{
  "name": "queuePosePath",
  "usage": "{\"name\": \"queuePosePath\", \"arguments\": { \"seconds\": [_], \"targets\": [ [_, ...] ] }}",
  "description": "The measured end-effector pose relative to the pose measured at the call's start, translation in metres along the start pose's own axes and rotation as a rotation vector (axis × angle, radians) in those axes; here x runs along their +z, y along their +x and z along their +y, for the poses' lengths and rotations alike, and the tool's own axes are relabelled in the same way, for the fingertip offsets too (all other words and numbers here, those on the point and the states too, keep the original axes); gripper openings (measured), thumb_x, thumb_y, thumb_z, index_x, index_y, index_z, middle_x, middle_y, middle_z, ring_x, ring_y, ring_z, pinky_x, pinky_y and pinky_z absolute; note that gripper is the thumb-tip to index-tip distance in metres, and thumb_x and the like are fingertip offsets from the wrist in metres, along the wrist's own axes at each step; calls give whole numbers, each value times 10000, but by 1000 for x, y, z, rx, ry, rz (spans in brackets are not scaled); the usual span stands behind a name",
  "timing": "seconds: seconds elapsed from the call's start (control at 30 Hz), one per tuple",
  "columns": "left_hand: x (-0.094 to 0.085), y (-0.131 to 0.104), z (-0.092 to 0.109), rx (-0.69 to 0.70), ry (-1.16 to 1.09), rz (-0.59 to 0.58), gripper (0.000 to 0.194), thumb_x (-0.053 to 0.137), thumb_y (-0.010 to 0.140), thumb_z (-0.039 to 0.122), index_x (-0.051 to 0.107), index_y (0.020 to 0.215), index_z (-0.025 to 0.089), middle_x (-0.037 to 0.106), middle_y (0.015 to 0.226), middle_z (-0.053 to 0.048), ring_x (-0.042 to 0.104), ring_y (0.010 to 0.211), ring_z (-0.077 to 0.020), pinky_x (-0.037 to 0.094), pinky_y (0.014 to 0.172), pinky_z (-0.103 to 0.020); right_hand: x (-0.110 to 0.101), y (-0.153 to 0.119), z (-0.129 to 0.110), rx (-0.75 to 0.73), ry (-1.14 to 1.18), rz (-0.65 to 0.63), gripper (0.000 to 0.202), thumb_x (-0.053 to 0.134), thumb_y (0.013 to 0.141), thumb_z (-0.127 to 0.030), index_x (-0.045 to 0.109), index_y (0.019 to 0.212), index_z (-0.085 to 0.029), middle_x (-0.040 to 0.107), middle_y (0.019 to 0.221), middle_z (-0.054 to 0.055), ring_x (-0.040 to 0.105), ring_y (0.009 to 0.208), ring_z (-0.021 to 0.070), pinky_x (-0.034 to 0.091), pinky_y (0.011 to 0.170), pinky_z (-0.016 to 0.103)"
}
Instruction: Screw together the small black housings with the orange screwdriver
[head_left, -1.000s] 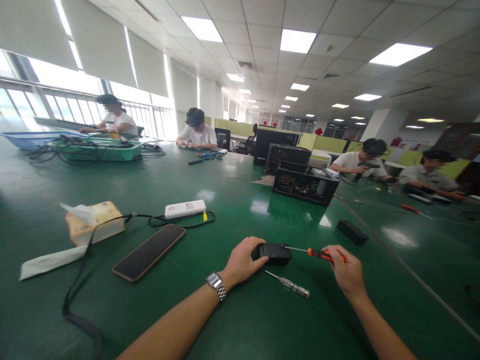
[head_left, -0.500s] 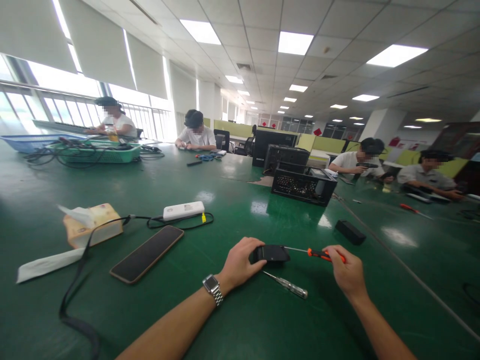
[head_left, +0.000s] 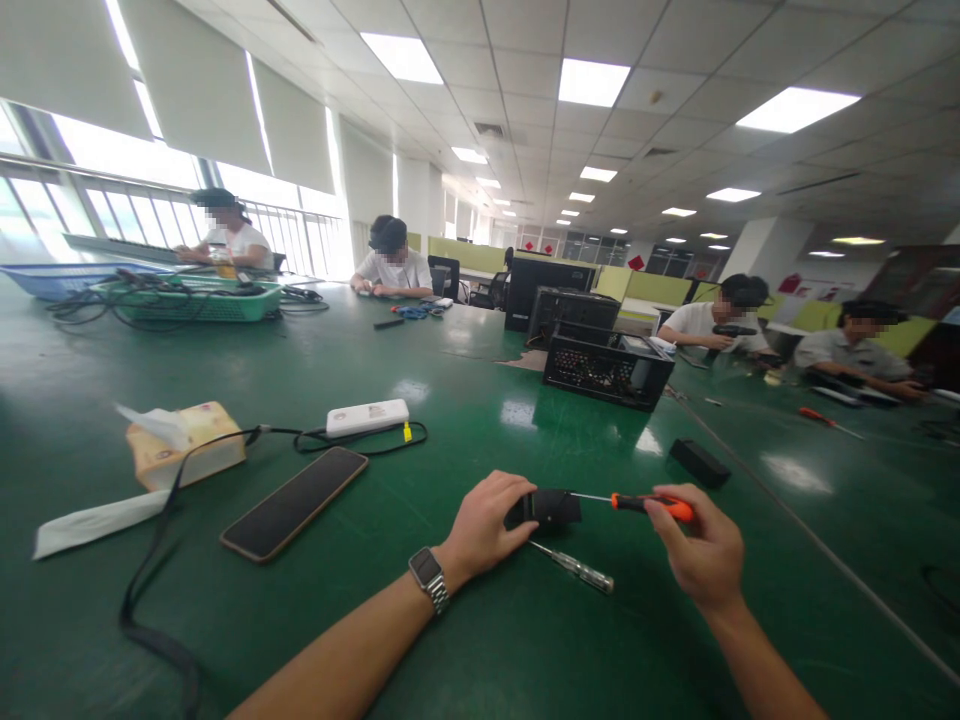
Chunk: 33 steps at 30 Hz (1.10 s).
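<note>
A small black device [head_left: 556, 507] is gripped at its left end by my left hand [head_left: 491, 525], fingers on top and thumb at the near side. In my right hand [head_left: 701, 550] is the orange and black handle of a screwdriver [head_left: 637, 503], pinched at its rear end. Its thin metal shaft points left, and the tip meets the far right edge of the black device. Just in front of the device, a clear-handled screwdriver [head_left: 585, 573] lies on the green table.
A phone [head_left: 295, 503], a tissue pack [head_left: 195, 445] and a white power bank [head_left: 367, 418] with a cable lie left. A black block [head_left: 699, 462] rests right. Farther back are a black computer case [head_left: 607, 368], a green basket [head_left: 191, 300] and several people.
My right hand has shifted slightly right, and its fingers sit differently on the handle. The black device is tilted slightly differently in my left hand.
</note>
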<state>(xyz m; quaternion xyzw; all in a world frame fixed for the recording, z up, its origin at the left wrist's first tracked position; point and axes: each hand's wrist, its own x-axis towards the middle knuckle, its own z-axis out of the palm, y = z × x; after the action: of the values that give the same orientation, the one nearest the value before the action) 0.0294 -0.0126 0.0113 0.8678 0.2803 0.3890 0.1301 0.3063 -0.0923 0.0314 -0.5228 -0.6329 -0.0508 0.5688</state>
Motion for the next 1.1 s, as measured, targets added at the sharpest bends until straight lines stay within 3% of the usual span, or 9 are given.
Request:
{"name": "queuePosePath", "arguments": {
  "seconds": [0.1,0.27,0.4,0.73,1.1],
  "targets": [
    [1,-1,-4,-30,-3,9,372,703,777,219,587,1131,210,645,1100,-60,577,989,-225,500,872,-371,1,-1,1,8,-105,-8,195,589,855,-322,667,739,-186,626,633,-3,573,554,140,441,537,251],
    [2,-2,-5,-58,-1,11,379,708,775,216,587,1134,212,646,1102,-57,582,997,-224,503,880,-371,6,-5,-1,23,7,24,228,545,874,-310,638,707,-185,583,599,-20,526,493,119,407,493,241],
    [1,-1,-4,-59,-3,10,378,714,768,219,595,1127,210,648,1107,-61,587,1003,-227,506,883,-371,10,-6,-9,-49,23,-59,215,552,871,-273,633,692,-186,579,610,-18,537,530,120,417,535,241],
    [0,-2,-3,-65,-12,-7,368,706,768,229,599,1119,218,654,1096,-62,591,989,-232,508,875,-375,9,-9,-10,-27,-9,-80,242,526,876,-305,630,685,-199,594,632,6,548,550,139,425,541,263],
    [0,-2,-3,-60,-10,-5,363,699,776,236,599,1124,212,651,1097,-63,588,992,-231,503,884,-371,7,-6,-16,-117,-30,-95,210,527,875,-245,606,686,-200,562,613,-8,523,521,123,407,520,258]
  ]
}}
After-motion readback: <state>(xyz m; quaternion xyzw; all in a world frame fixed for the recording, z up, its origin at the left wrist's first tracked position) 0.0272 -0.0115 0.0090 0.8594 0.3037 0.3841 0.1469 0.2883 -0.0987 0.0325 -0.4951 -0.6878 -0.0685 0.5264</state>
